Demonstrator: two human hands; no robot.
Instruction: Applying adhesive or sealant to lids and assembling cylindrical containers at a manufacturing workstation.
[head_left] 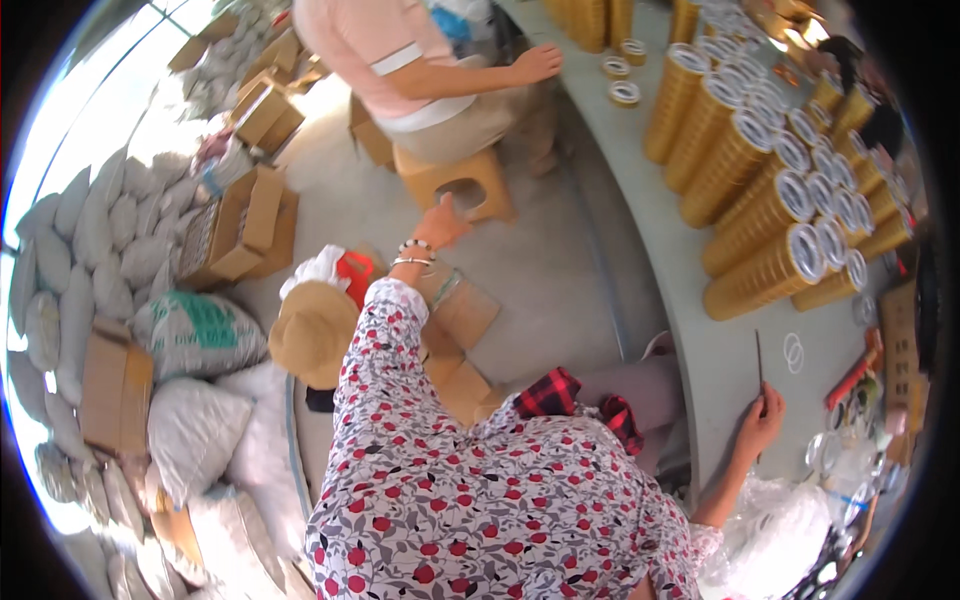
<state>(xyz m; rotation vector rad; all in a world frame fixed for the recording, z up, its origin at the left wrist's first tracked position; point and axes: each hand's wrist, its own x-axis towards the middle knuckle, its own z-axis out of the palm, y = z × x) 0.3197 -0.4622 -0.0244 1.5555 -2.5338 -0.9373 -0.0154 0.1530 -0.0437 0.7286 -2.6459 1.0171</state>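
Observation:
My left arm stretches out over the floor, and my left hand [440,225], with bracelets on its wrist, is in the air with its fingers apart. Nothing shows in it. It is nearest to a cardboard box seat [425,178] with an oval hole, where another person [400,75] sits. My right hand [762,418] is at the near part of the grey-green table [715,375], its fingers closed round a thin dark stick [758,350]. Two thin white rings [793,352] lie beside the stick. Farther up stand tall stacks of tan rolls [745,275] with white ring-shaped ends, like tape rolls.
Single rolls [624,93] lie near the table's far left edge. Clear plastic wrap [765,535] bunches at the near right, with a red tool-like object [850,380] beyond it. Sacks [200,430], open cartons [235,230] and a tan hat [315,335] are on the left.

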